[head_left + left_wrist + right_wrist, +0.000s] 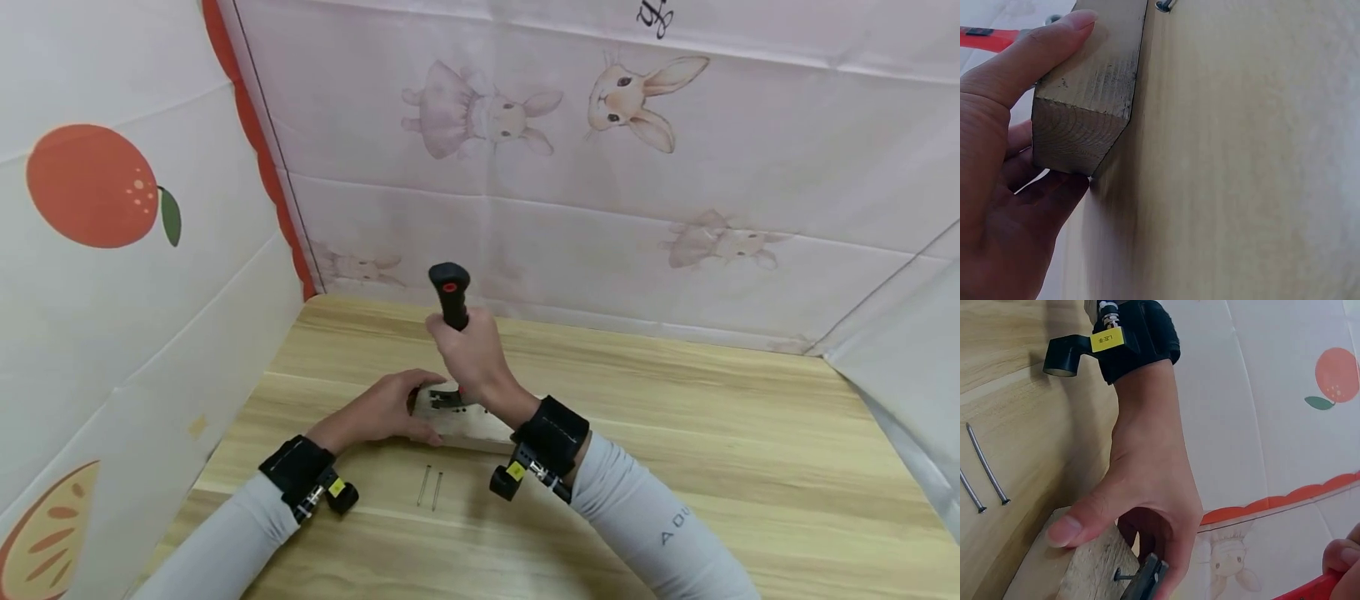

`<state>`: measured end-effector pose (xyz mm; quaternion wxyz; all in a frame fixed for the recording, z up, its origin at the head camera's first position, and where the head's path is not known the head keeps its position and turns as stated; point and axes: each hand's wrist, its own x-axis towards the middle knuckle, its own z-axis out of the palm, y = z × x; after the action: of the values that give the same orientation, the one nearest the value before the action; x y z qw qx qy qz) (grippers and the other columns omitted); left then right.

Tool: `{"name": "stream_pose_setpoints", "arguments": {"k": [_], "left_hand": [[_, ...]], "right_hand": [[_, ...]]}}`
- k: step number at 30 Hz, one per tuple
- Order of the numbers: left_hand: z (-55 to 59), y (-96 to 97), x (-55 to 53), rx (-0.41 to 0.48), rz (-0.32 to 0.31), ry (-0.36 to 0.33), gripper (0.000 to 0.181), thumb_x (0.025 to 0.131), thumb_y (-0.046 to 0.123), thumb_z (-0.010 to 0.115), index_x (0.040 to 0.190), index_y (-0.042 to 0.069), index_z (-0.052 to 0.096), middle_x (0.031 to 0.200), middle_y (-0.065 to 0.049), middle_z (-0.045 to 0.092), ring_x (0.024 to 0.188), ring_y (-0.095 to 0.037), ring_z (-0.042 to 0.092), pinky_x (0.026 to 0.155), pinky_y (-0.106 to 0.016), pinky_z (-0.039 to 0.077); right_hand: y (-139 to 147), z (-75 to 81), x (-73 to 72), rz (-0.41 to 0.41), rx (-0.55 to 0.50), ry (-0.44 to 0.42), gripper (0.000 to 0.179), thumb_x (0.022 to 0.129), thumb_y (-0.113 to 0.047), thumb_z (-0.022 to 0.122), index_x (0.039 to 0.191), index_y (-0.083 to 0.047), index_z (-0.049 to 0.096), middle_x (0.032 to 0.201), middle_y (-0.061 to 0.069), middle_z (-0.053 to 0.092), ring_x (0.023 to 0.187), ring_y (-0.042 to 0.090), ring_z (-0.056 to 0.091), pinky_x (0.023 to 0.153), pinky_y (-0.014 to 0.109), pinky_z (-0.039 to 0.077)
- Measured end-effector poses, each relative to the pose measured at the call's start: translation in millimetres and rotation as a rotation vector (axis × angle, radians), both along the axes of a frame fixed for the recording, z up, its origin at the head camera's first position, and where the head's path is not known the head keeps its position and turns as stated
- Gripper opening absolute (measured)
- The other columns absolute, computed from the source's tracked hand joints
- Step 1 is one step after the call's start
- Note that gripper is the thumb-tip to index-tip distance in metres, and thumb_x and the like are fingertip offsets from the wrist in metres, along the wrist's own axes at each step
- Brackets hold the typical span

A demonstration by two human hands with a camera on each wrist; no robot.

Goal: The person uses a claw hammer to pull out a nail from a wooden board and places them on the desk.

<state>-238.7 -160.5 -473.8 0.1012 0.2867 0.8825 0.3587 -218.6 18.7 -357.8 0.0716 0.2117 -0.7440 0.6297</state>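
My left hand (386,408) holds the left end of a wooden block (480,429) lying on the table. Its thumb (1054,44) presses on the block's near side in the left wrist view, fingers round the far side. Around the handle of a claw hammer (453,304) my right hand (476,354) is wrapped, the black handle end pointing up. The dark claw (1146,578) is right at a nail (1124,575) standing partly out of the block's top. Several small dark marks dot that top. The hammer's red shaft is mostly hidden by the right hand in the head view.
Two loose nails (431,487) lie side by side on the wood-grain table (675,467), in front of the block. A rabbit-print cloth (540,208) hangs behind the table, and a fruit-print cloth (187,292) hangs along the left.
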Motion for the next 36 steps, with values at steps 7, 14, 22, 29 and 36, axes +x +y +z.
{"name": "stream_pose_setpoints", "arguments": {"k": [7,14,22,29,36], "left_hand": [[0.2,-1.2,0.4,-0.018,0.020,0.000,0.091,0.057,0.058,0.083,0.134,0.025,0.048,0.131,0.010,0.049,0.113,-0.006,0.046,0.092,-0.034,0.044],[0.5,-0.8,-0.6,-0.012,0.010,0.009,0.092,0.057,0.058,0.084,0.134,0.024,0.048,0.133,0.009,0.049,0.118,-0.007,0.044,0.097,-0.037,0.042],[1.5,0.7,-0.4,-0.002,0.014,-0.014,0.091,0.056,0.058,0.084,0.133,0.026,0.048,0.129,0.009,0.051,0.110,-0.008,0.049,0.091,-0.035,0.045],[2.1,-0.5,0.1,-0.029,0.019,-0.009,0.098,0.057,0.060,0.083,0.138,0.021,0.045,0.137,0.003,0.047,0.123,-0.013,0.042,0.099,-0.040,0.041],[3.8,-0.2,2.3,-0.040,0.017,0.001,0.097,0.058,0.059,0.083,0.138,0.021,0.045,0.140,0.001,0.045,0.127,-0.016,0.039,0.102,-0.042,0.038]], "right_hand": [[8.2,-1.3,-8.2,-0.012,-0.181,-0.103,0.036,0.093,-0.020,0.052,0.060,-0.008,0.044,0.050,0.007,0.035,0.041,0.025,0.031,0.041,0.034,0.030],[14.6,-0.5,-11.0,-0.001,-0.268,-0.092,0.036,0.092,-0.014,0.050,0.058,-0.005,0.040,0.049,0.006,0.030,0.039,0.021,0.025,0.040,0.034,0.025],[28.5,0.5,-13.5,0.020,-0.485,-0.093,0.038,0.090,-0.009,0.051,0.057,-0.012,0.031,0.051,-0.001,0.022,0.042,0.017,0.017,0.039,0.031,0.016],[44.3,0.0,-15.1,0.023,-0.619,-0.066,0.041,0.090,-0.006,0.049,0.055,-0.014,0.030,0.052,-0.001,0.020,0.042,0.015,0.014,0.039,0.031,0.013],[54.7,-0.7,-13.9,0.021,-0.682,-0.076,0.042,0.091,-0.006,0.047,0.053,-0.015,0.032,0.051,-0.002,0.020,0.041,0.013,0.016,0.039,0.031,0.013]]}}
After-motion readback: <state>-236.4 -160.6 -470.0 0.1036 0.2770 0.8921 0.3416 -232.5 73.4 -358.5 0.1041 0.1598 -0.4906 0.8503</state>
